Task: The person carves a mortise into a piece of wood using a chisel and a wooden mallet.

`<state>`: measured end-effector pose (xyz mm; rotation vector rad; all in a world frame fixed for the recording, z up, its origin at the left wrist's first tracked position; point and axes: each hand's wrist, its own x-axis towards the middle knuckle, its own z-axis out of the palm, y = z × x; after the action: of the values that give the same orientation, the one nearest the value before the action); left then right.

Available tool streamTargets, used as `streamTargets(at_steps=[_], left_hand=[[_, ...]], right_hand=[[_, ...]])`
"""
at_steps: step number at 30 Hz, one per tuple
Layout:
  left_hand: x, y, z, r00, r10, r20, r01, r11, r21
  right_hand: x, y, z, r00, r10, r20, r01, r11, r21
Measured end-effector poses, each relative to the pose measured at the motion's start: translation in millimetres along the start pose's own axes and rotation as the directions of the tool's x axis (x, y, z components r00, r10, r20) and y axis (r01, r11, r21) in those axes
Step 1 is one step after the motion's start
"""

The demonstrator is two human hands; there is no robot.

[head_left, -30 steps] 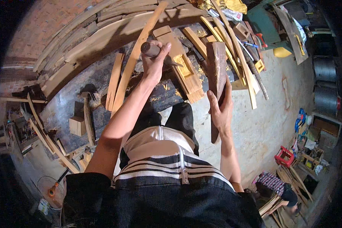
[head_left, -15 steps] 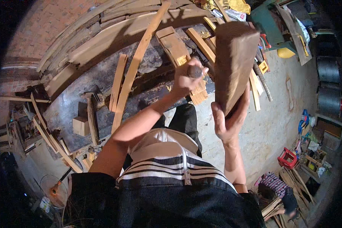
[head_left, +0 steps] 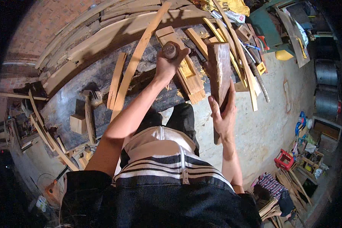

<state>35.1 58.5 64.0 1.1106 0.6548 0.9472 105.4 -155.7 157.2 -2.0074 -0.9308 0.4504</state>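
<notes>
Two hands are busy at mid-frame, each closed around something. Left of centre, the left hand [head_left: 166, 69] wraps a round-ended tool handle [head_left: 170, 50], thumb jutting toward the right of the frame; the hand hides whatever lies below, so I cannot tell where the tool's tip sits. To its right, the right hand [head_left: 225, 118] holds a heavy dark wooden club [head_left: 219, 72] between thumb and fingers, thick end toward the top of the frame, well apart from the handle.

Partly behind the left hand, at upper centre, lies a pale wooden block [head_left: 194, 86] with a recess [head_left: 187, 71] cut in its face. The step looks like hollowing out that recess, with the club serving as mallet; the next move seems to call for a steady, well-placed tool and a square blow on its end.

Further out, wood chips speckle the dark table [head_left: 161, 100]. A long strip [head_left: 140, 55] slants left of the block, a small cube-like block [head_left: 78, 124] sits at left, and a red crate [head_left: 284, 159] stands at lower right.
</notes>
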Motion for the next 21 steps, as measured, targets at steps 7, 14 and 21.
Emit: streamTargets(at_steps=[7,14,21], left_hand=[[-5,-12,-3,0.994,0.083,0.064,-0.094,0.978,0.185],[-27,-4,16,0.962,0.127,0.242,-0.142,0.989,0.043],[-42,-28,30,0.952,0.159,0.260,-0.190,0.977,0.097]], right_hand=[[-1,3,4,0.988,0.120,0.093,-0.119,0.993,-0.013],[10,-28,1,0.912,-0.400,-0.094,0.393,0.916,-0.081],[11,-20,0,0.973,-0.206,0.102,0.220,0.963,-0.158]])
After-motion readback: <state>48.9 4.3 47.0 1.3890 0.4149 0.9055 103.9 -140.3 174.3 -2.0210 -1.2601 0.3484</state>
